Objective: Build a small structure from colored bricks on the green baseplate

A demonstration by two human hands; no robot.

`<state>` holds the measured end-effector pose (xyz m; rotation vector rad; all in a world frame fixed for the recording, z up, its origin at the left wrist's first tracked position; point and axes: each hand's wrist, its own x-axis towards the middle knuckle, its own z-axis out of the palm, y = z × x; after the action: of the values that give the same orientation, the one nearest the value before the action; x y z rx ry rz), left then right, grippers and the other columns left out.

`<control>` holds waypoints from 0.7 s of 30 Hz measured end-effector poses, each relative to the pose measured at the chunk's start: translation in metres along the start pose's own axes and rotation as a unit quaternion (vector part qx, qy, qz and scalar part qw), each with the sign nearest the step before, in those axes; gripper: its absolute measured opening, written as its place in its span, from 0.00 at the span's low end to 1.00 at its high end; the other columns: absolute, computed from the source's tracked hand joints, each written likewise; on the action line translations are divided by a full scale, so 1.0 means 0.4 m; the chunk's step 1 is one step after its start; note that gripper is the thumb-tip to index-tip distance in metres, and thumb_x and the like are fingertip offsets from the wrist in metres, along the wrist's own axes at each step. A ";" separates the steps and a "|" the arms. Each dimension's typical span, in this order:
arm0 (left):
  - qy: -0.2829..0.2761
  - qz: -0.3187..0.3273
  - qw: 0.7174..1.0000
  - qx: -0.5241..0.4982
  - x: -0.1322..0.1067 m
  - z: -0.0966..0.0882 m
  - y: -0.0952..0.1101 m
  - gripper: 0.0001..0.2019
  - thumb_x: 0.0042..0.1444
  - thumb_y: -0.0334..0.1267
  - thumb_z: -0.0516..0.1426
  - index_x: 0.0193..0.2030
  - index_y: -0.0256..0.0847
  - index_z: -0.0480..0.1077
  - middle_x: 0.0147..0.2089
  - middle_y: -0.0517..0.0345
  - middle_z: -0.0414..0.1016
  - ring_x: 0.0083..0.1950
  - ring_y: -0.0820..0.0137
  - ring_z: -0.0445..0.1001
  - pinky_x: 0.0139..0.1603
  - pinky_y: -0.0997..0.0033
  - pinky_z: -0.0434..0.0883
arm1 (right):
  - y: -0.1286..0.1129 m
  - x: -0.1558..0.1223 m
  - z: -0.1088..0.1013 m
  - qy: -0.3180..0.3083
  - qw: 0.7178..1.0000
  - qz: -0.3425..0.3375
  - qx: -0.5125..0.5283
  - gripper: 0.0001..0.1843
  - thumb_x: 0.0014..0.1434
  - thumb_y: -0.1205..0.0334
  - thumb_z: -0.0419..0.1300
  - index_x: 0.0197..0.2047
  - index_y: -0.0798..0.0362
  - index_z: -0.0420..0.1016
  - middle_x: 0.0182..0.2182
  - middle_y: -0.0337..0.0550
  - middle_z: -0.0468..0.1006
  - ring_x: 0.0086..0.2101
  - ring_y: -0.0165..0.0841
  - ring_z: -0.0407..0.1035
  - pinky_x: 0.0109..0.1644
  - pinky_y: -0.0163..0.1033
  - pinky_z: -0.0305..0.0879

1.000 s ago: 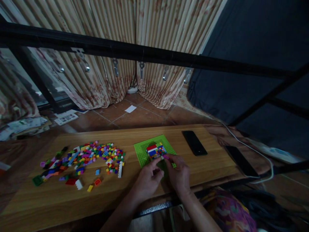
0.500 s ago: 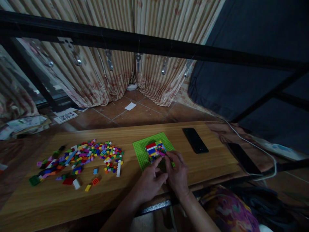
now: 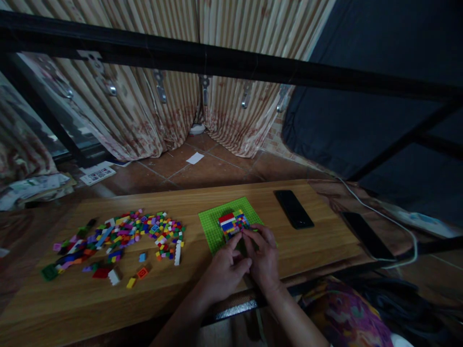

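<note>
A small block of stacked toy bricks (image 3: 231, 222), with red, white and blue rows on its left and mixed colours on its right, sits on a green baseplate (image 3: 209, 222). At the block's near edge, my left hand (image 3: 226, 270) reaches in with its index fingertip against the bricks and its thumb held apart. My right hand (image 3: 264, 258) is beside it, fingers bent and closed together, tips at the block's near right corner. Whatever those tips may hold is too small and covered to make out. Both hands hide the baseplate's near part.
Loose bricks (image 3: 126, 231) lie in a wide heap on the left of the wooden table (image 3: 162, 299). A black phone (image 3: 293, 209) lies right of the baseplate, and another dark phone (image 3: 366, 236) with a white cable (image 3: 408, 236) lies farther right. A black rail (image 3: 231, 62) crosses beyond the table.
My right hand has shifted slightly left, bringing its index fingertip onto the block's near edge, close to my left fingertip. My left hand has hardly moved.
</note>
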<state>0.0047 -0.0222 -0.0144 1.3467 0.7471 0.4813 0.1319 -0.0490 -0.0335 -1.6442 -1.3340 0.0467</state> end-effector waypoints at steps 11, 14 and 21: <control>0.008 0.004 1.000 0.009 -0.004 0.000 0.002 0.36 0.55 0.39 0.55 0.69 0.38 0.45 0.30 0.59 0.71 0.30 0.71 0.68 0.31 0.72 0.63 | -0.022 -0.016 0.011 0.027 0.979 0.201 0.029 0.15 0.58 0.50 0.58 0.40 0.53 0.73 0.33 0.46 0.79 0.33 0.37 0.73 0.38 0.41 0.68; 0.004 0.008 1.000 0.020 -0.005 -0.002 0.008 0.35 0.55 0.39 0.55 0.69 0.38 0.47 0.29 0.61 0.70 0.30 0.72 0.66 0.31 0.73 0.62 | -0.025 -0.015 0.011 0.021 0.977 0.205 0.056 0.15 0.58 0.51 0.58 0.39 0.54 0.73 0.33 0.46 0.80 0.33 0.37 0.74 0.37 0.40 0.68; -0.009 0.018 0.999 0.050 -0.006 -0.005 -0.001 0.35 0.58 0.42 0.54 0.69 0.39 0.45 0.27 0.62 0.66 0.27 0.74 0.63 0.28 0.74 0.60 | -0.020 -0.015 0.010 0.040 0.979 0.189 0.061 0.14 0.56 0.52 0.59 0.37 0.54 0.74 0.33 0.45 0.80 0.33 0.36 0.74 0.38 0.39 0.69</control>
<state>0.0017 -0.0227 -0.0145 1.4586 0.7417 0.4639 0.1213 -0.0519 -0.0331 -1.7540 -0.9251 0.2802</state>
